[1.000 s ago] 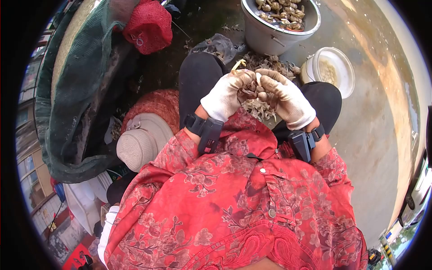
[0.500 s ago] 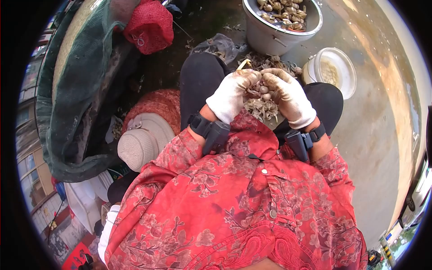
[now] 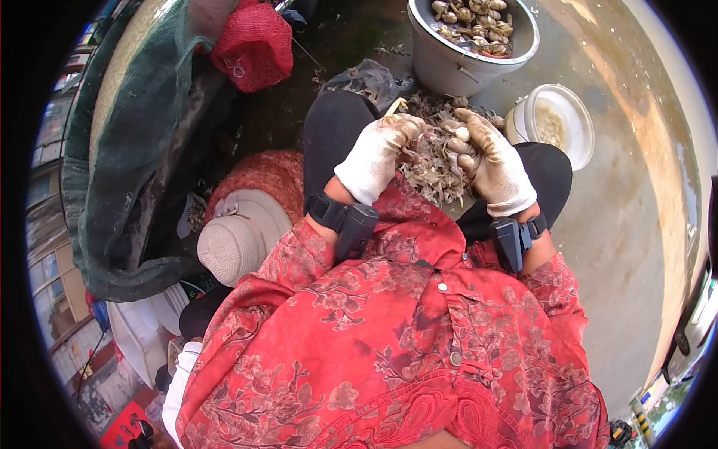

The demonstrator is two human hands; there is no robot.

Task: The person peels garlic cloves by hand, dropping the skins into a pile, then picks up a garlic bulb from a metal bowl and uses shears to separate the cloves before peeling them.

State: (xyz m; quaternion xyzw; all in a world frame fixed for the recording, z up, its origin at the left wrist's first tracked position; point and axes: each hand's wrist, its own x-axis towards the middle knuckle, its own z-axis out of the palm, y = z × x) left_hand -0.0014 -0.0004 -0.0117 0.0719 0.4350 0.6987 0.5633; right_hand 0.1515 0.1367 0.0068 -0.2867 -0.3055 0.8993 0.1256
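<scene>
Both hands wear white gloves with soiled fingers. My left hand is closed around something pale and stalk-like, whose yellowish tip sticks out above the fingers. To its right, my right hand has its fingers curled, with a peeled white garlic clove held near the thumb. The hands are apart. Between and below them lies a heap of garlic skins with dry peel.
A grey tub of garlic bulbs stands ahead, with a white bucket of pale cloves to its right. At left are a green mesh sack, a red net bag and a light hat.
My hands have moved apart from each other, the left one leftward and the right one rightward. A white clove now shows at my right hand.
</scene>
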